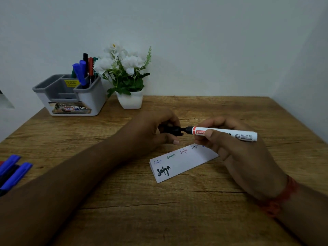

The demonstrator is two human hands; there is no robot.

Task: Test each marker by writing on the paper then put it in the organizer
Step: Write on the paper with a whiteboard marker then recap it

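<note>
My right hand (236, 150) grips a white marker (230, 134) with a red band, held level above the table, its black tip pointing left. My left hand (158, 130) holds the black cap (173, 130) right at that tip. Below them lies a white paper strip (184, 164) with a bold black word at its left end and several small coloured words along its top edge. The grey and white organizer (71, 96) stands at the back left with several markers (83, 71) upright in its rear compartment.
A white pot of white flowers (129, 80) stands beside the organizer at the back. Several blue and dark markers (12, 173) lie at the table's left edge. The wooden table (159, 210) meets a wall behind and on the right.
</note>
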